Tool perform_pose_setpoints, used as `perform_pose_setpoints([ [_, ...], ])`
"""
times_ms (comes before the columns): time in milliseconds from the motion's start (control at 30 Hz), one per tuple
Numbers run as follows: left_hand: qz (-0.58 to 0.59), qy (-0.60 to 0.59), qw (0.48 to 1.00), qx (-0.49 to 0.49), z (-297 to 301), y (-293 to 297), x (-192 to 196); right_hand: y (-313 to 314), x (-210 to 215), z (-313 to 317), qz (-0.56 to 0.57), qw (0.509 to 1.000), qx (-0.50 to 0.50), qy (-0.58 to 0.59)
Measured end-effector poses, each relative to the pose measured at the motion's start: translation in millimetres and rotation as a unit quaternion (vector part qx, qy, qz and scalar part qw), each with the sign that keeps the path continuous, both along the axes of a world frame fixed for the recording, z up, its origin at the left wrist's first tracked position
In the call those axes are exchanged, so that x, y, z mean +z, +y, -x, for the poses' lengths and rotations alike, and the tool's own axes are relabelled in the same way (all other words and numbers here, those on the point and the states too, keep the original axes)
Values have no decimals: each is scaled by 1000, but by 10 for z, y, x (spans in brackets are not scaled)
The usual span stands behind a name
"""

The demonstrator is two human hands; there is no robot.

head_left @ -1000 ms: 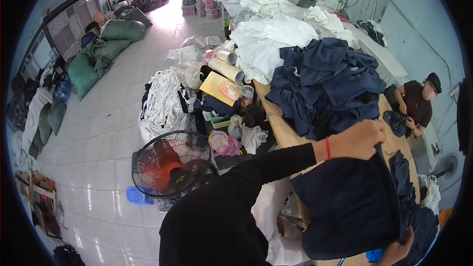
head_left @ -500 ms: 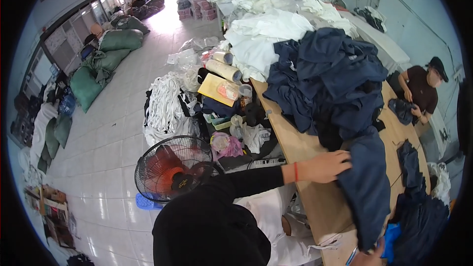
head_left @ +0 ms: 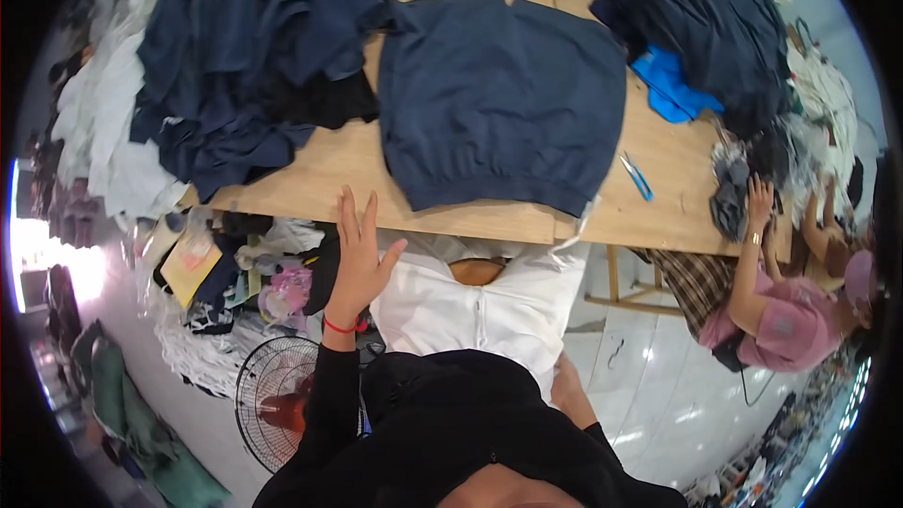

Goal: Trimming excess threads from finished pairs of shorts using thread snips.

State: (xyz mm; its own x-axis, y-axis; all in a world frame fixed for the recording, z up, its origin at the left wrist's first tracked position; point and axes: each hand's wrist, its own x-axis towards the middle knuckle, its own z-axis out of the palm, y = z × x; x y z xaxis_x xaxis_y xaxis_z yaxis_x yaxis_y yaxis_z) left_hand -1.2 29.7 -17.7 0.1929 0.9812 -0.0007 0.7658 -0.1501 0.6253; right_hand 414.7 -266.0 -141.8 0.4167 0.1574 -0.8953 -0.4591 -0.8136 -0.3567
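- I see my left hand [head_left: 359, 259] raised with fingers spread and released, holding nothing, just off the near edge of the wooden table [head_left: 658, 198]
- My right hand [head_left: 567, 388] sits low by the white garment [head_left: 480, 306] at my waist; I cannot tell how its fingers are set
- One navy sweatshirt [head_left: 503, 99] lies spread flat at the middle of the table, its ribbed hem touching the near edge
- One pile of dark blue clothes [head_left: 249, 56] covers the left end, a second dark pile [head_left: 705, 28] the far right corner
- One bright blue cloth [head_left: 673, 85] lies just beside the sweatshirt
- One blue snipper [head_left: 637, 176] lies near the right near edge
- One other person [head_left: 781, 310] in pink reaches up to that end
- One fan [head_left: 282, 404] stands on the floor
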Motion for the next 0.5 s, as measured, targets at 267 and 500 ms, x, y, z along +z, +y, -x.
perform_pose_setpoints([
  [267,-124,27,992,16,-528,584,-556,-620,334,330,-123,986,100,49],
  [500,-178,140,973,40,-690,627,-714,-498,787,551,-238,942,219,90],
])
